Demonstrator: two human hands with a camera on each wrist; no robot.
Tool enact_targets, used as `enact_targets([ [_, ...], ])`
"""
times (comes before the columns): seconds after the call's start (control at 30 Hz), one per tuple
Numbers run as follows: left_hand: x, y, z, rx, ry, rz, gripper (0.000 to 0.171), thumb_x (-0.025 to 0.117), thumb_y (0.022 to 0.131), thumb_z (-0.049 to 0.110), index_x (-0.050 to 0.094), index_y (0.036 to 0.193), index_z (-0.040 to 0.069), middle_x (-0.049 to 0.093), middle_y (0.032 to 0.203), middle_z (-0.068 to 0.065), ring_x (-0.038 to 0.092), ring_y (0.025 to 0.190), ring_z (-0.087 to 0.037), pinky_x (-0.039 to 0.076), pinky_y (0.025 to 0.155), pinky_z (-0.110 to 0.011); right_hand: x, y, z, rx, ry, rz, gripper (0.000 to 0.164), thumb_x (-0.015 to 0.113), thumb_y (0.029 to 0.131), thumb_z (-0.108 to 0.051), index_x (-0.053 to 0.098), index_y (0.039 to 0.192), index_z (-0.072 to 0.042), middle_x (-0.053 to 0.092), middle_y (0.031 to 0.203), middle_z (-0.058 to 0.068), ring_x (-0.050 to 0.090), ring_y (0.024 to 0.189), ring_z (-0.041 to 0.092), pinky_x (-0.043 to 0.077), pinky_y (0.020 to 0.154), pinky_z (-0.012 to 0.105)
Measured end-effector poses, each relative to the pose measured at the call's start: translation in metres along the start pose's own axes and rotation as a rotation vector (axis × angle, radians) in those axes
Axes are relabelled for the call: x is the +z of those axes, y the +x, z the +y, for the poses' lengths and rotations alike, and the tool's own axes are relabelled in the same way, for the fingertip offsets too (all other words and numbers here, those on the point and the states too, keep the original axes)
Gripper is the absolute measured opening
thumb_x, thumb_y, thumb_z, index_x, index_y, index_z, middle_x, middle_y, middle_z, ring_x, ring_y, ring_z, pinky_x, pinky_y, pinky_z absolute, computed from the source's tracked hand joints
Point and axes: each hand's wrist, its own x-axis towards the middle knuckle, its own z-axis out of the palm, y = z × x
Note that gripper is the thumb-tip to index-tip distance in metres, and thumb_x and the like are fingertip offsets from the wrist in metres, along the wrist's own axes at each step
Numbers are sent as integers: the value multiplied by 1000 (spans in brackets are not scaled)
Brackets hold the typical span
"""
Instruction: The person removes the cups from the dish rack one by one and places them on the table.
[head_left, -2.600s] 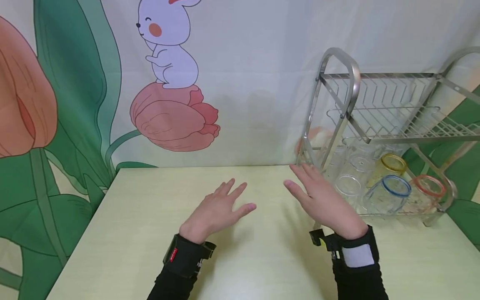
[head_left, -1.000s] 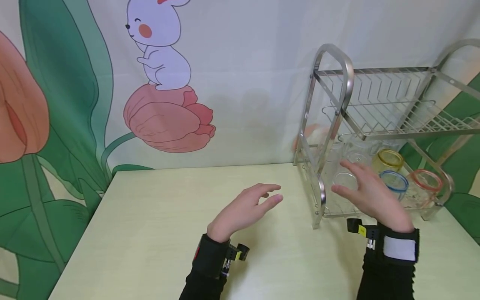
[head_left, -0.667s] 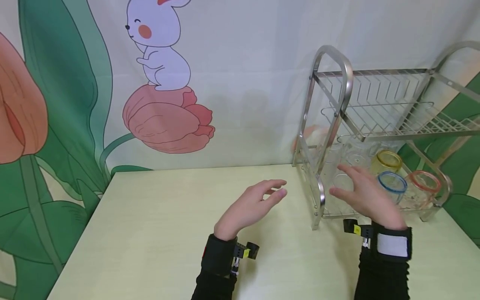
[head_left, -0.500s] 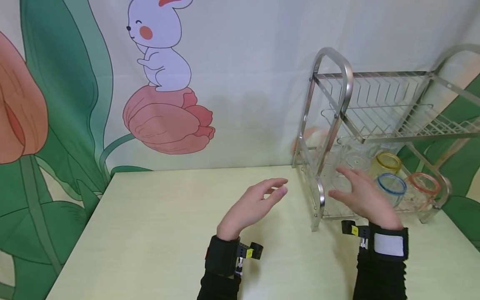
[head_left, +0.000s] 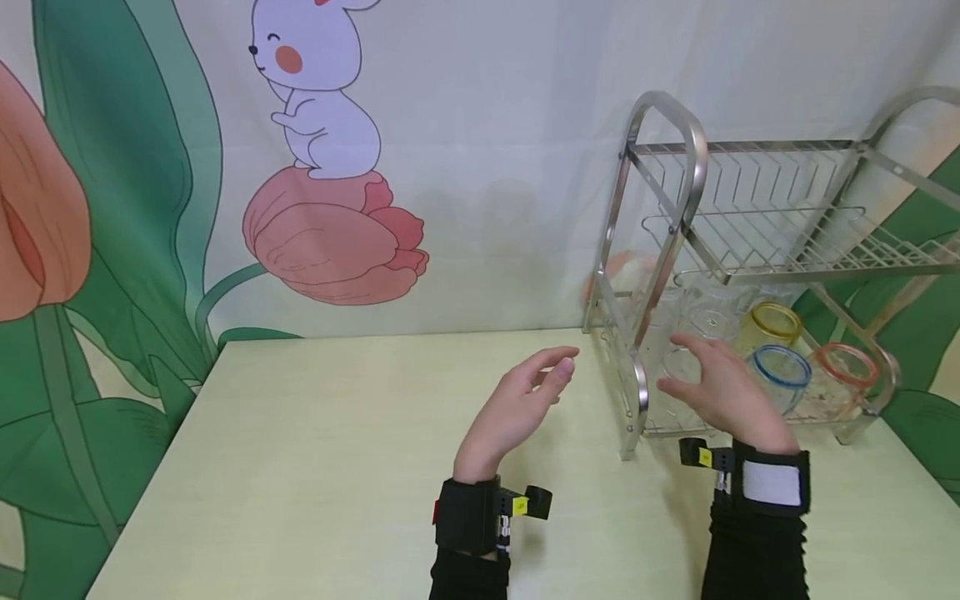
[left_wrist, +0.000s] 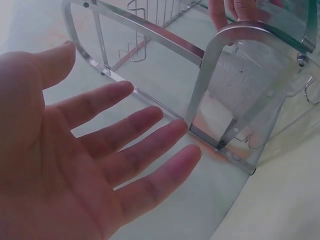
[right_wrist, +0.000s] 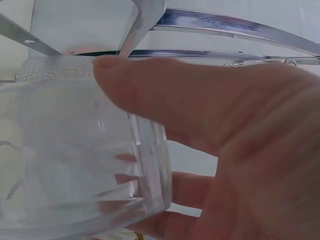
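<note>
In the head view my right hand (head_left: 723, 387) reaches into the lower shelf of a metal dish rack (head_left: 840, 268). It grips a clear drinking glass (right_wrist: 65, 145), its thumb along the near side and its other fingers showing through from the far side. My left hand (head_left: 513, 408) is raised over the table left of the rack, holding nothing. In the left wrist view its palm is bare and its fingers are spread, pointing toward the rack's side frame (left_wrist: 195, 95).
Beside the right hand stand a blue-rimmed glass (head_left: 782, 367), a red-rimmed glass (head_left: 843, 367) and a yellow glass (head_left: 772, 323). Another clear glass (head_left: 708, 312) is behind. The pale table (head_left: 337, 467) meets a printed cloth (head_left: 517, 125) at the back.
My right hand has gone from beside the rack to the clear glass, which has shifted slightly left with it. My left hand has moved right toward the rack, its palm turning inward.
</note>
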Motion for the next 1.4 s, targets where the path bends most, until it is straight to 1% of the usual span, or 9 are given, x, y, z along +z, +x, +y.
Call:
enact_targets([
  [0.13, 2, 0, 0, -5, -5, 17, 43, 49, 100, 48, 55, 138, 29, 58, 131, 7, 61, 111, -15, 48, 91, -41, -4, -3, -3, -2, -6, 11, 67, 68, 93, -26, 38, 145, 3, 39, 143, 32, 33, 130, 52, 31, 100, 68],
  [0.3, 2, 1, 0, 6, -12, 28, 44, 49, 100, 49, 54, 139, 28, 58, 131, 5, 61, 110, -15, 50, 90, -40, -13, -10, -10, 24, -21, 19, 69, 68, 93, -31, 38, 145, 1, 41, 141, 33, 36, 127, 54, 33, 96, 70],
  [0.53, 4, 5, 2, 71, -157, 63, 41, 54, 101, 38, 56, 137, 19, 57, 132, 5, 57, 116, -15, 51, 92, -34, -25, -24, -19, -2, -39, 76, 70, 68, 92, -35, 39, 144, 2, 43, 139, 32, 40, 124, 52, 35, 95, 68],
  [0.67, 7, 6, 5, 66, -196, 56, 42, 57, 99, 36, 55, 137, 18, 55, 133, 8, 55, 117, -11, 51, 91, -33, -34, -34, -25, -23, -48, 119, 71, 68, 92, -37, 39, 144, 1, 46, 136, 33, 49, 115, 52, 41, 87, 66],
  [0.77, 10, 6, 5, 68, -233, 49, 41, 60, 99, 31, 55, 137, 18, 54, 134, 8, 55, 117, -10, 51, 92, -33, -41, -42, -28, -38, -45, 146, 73, 68, 91, -41, 40, 144, 1, 48, 135, 32, 52, 110, 51, 43, 83, 64],
  [0.9, 15, 8, 7, 88, -294, 37, 41, 62, 98, 24, 54, 138, 18, 54, 134, 4, 56, 118, -13, 50, 93, -34, -48, -54, -32, -36, -30, 171, 75, 67, 91, -46, 41, 144, 0, 46, 137, 31, 49, 114, 51, 41, 84, 65],
  [1.1, 18, 9, 10, 147, -407, 31, 45, 66, 95, 16, 53, 138, 15, 53, 133, -6, 55, 120, -22, 50, 94, -36, -53, -65, -38, -67, -28, 242, 72, 69, 90, -46, 44, 143, -3, 47, 137, 29, 45, 118, 50, 37, 86, 68],
  [1.23, 19, 8, 11, 160, -434, 40, 48, 70, 92, 13, 54, 137, 17, 53, 133, -4, 55, 121, -21, 50, 94, -37, -54, -69, -44, -95, 1, 272, 72, 70, 89, -46, 45, 143, -6, 48, 136, 27, 46, 117, 47, 39, 83, 65],
  [1.4, 20, 7, 14, 180, -463, 19, 52, 73, 89, 11, 54, 137, 21, 53, 135, -2, 55, 121, -22, 51, 92, -39, -55, -74, -55, -120, 29, 302, 72, 72, 87, -45, 46, 145, -10, 49, 136, 24, 51, 109, 41, 44, 73, 56],
])
